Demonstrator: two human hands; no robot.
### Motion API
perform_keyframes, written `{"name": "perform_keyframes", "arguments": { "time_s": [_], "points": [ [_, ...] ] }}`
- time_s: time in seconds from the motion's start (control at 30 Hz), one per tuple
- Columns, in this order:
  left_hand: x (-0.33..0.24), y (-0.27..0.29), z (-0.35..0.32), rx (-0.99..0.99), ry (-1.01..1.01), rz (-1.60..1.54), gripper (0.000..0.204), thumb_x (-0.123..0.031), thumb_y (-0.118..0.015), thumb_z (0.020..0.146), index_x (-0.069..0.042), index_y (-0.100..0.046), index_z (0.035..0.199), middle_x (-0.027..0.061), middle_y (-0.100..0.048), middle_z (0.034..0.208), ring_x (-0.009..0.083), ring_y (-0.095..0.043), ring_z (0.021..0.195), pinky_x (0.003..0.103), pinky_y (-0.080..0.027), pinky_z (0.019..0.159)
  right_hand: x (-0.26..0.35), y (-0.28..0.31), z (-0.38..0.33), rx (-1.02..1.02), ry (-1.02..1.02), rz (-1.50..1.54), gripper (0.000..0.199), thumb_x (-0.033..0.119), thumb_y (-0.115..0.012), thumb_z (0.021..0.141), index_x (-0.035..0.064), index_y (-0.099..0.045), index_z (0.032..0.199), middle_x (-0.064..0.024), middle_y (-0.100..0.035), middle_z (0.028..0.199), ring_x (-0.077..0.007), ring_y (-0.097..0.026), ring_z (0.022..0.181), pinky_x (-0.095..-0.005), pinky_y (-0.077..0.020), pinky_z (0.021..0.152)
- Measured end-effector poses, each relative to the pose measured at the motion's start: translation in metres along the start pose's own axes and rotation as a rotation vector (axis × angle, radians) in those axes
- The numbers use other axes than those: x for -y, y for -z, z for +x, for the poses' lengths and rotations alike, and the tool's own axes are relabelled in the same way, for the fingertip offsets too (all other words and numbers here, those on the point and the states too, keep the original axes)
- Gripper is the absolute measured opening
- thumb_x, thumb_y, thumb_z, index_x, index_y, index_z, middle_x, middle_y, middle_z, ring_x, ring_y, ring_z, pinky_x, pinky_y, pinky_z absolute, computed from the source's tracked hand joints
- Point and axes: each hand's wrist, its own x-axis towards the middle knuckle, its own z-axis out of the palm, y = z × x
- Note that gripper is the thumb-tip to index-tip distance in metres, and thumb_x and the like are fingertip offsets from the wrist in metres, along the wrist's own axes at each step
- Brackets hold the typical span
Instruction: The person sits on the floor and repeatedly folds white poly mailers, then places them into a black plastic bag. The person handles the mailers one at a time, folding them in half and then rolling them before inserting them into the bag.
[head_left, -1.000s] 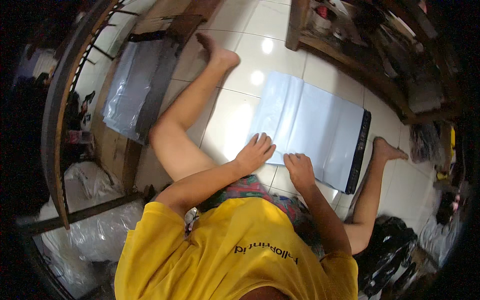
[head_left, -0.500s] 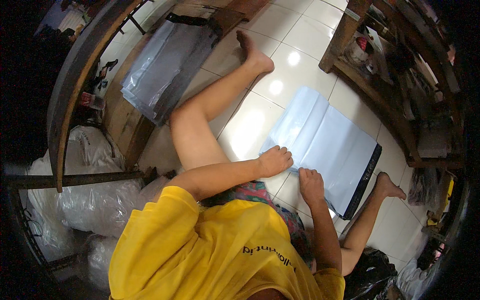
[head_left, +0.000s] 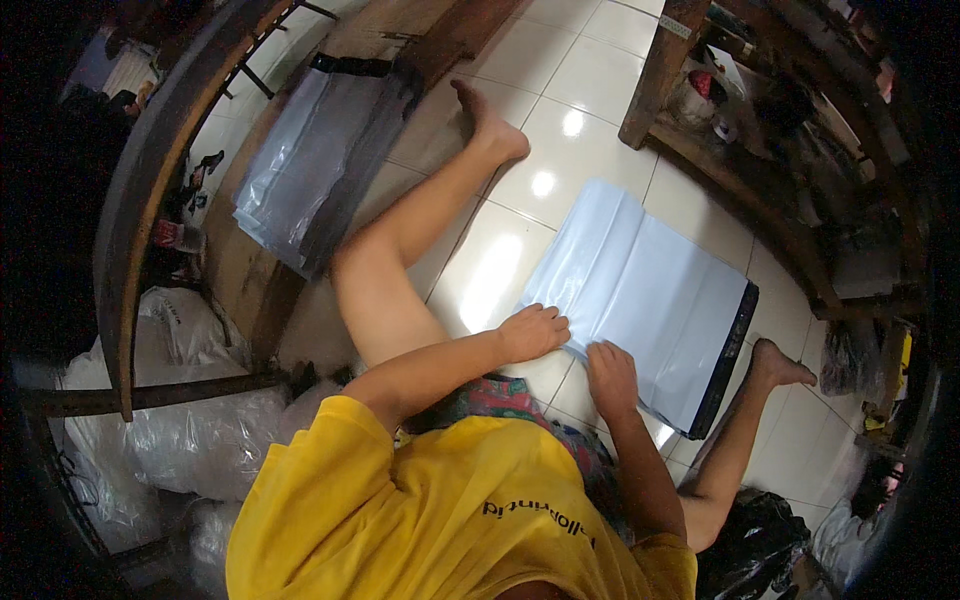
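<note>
A stack of pale blue plastic mailing bags lies flat on the tiles between my spread legs, with fold creases across it and a black band along its right end. My left hand is closed on the near left edge of the bags, fingers curled over it. Just to its right, my right hand grips the same near edge, thumb side toward the left hand. How many layers are pinched is hidden by my fingers.
Another stack of greyish plastic bags with black ends lies on a wooden board at left. A wooden shelf stands at right. Clear plastic sacks fill the lower left; a black plastic bag lies lower right.
The whole view has shifted slightly. My right fingers have straightened a little over the near edge, and the bags' left part is creased differently. Both hands stay at the same edge.
</note>
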Motion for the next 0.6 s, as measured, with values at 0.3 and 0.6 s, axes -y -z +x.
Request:
{"name": "perform_keyframes", "arguments": {
  "time_s": [0.3, 0.6],
  "points": [
    [0.006, 0.008, 0.006, 0.046, -0.005, -0.042, 0.015, -0.022, -0.063, 0.086, -0.010, -0.064, 0.095, 0.0059, -0.062, 0.098, 0.0262, -0.063, 0.097, 0.043, -0.053, 0.083, -0.102, 0.032, -0.135, 0.002, -0.165, -0.292, 0.035, 0.007, -0.060, 0.086, 0.0026, -0.059, 0.121, -0.0189, -0.061, 0.128, -0.0387, -0.056, 0.126, -0.0492, -0.0459, 0.108],
    [0.009, 0.006, 0.006, 0.045, 0.014, -0.049, 0.016, -0.023, -0.064, 0.088, -0.010, -0.063, 0.096, 0.0069, -0.063, 0.097, 0.0271, -0.064, 0.095, 0.044, -0.053, 0.082, -0.121, 0.048, -0.158, 0.038, -0.284, -0.070, 0.044, 0.001, -0.060, 0.084, -0.0008, -0.056, 0.127, -0.0234, -0.058, 0.137, -0.0413, -0.053, 0.131, -0.0490, -0.0436, 0.111]
  ]
}}
